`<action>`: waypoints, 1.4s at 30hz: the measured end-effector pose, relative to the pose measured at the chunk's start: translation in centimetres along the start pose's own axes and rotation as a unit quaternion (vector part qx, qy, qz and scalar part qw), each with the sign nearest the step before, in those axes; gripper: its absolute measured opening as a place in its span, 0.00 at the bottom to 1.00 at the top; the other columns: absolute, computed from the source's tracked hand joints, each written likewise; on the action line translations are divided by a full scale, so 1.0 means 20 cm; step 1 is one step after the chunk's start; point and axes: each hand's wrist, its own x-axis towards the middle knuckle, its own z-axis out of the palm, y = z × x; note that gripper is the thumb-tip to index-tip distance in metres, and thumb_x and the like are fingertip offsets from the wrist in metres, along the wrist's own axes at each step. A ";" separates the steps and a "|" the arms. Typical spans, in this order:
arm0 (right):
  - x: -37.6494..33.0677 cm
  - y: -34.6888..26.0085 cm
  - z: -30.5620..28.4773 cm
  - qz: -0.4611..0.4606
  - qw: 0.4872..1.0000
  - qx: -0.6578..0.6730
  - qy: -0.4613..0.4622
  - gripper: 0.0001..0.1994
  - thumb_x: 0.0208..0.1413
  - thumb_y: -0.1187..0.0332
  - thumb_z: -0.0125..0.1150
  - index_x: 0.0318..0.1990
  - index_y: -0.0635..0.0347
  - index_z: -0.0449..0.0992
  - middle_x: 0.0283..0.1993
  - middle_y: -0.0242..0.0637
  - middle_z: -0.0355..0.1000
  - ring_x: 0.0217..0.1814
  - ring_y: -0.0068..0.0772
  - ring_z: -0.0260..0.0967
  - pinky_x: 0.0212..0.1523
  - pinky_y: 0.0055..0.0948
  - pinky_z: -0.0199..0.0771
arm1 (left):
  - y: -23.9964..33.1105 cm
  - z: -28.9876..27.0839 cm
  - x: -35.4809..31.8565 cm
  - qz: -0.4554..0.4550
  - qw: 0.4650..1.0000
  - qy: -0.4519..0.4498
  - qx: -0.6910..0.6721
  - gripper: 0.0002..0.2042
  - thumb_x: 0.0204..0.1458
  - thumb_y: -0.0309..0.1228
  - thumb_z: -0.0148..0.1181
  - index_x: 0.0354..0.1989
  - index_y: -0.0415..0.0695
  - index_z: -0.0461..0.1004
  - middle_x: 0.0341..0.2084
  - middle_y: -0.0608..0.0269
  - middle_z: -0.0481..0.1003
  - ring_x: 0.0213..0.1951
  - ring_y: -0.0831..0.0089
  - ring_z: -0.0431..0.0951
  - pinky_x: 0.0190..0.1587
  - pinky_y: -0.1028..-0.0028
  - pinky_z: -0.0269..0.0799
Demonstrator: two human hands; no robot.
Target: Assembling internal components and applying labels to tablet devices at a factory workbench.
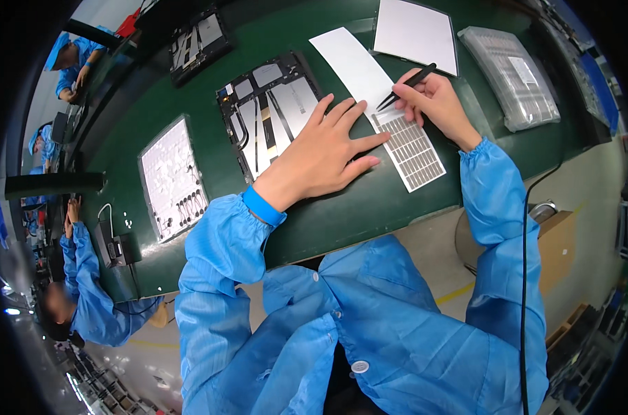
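Black tweezers (412,83) are pinched in my right hand (435,104), their tips near the upper end of a sticker sheet (414,149). Rows of small grey rectangular stickers cover the sheet's lower part, while a long white strip (352,62) stretches away above it. My left hand (327,152) lies with fingers spread, its index finger and thumb reaching toward the sheet's left edge. Partly beneath that hand is an opened device chassis (265,104) with a black frame, silver plates and dark cables. A blue band circles my left wrist.
A white tray (172,180) with small black-wired parts sits at left. Another chassis (200,45) stands at the far left. A white sheet (416,31) and a plastic-wrapped pack (511,76) lie at far right. A black cord (525,277) hangs along my right arm. Co-workers in blue sit leftward.
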 end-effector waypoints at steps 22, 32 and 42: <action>0.03 0.05 0.01 0.004 0.987 0.080 0.137 0.11 0.63 0.60 0.63 0.42 0.59 0.74 0.31 0.35 0.76 0.24 0.17 0.69 0.24 0.17 0.67 | -0.08 0.05 -0.05 0.040 0.999 0.026 0.011 0.23 0.68 0.51 0.39 0.65 0.60 0.70 0.62 0.37 0.64 0.65 0.46 0.62 0.70 0.49 0.46; 0.02 0.06 -0.02 -0.032 0.987 0.108 0.114 0.08 0.67 0.65 0.56 0.46 0.59 0.72 0.30 0.34 0.73 0.25 0.20 0.67 0.27 0.19 0.66 | -0.67 -0.18 -0.49 -0.134 0.947 0.237 -0.170 0.18 0.65 0.33 0.50 0.63 0.46 0.69 0.59 0.54 0.70 0.63 0.59 0.68 0.65 0.66 0.64; 0.17 -0.04 0.16 -0.047 0.992 0.085 0.081 0.13 0.66 0.63 0.58 0.50 0.62 0.72 0.35 0.36 0.74 0.30 0.20 0.67 0.33 0.20 0.66 | -0.67 -0.07 -0.57 -0.162 0.950 0.262 -0.044 0.19 0.60 0.31 0.56 0.60 0.43 0.70 0.57 0.52 0.71 0.61 0.54 0.68 0.64 0.62 0.64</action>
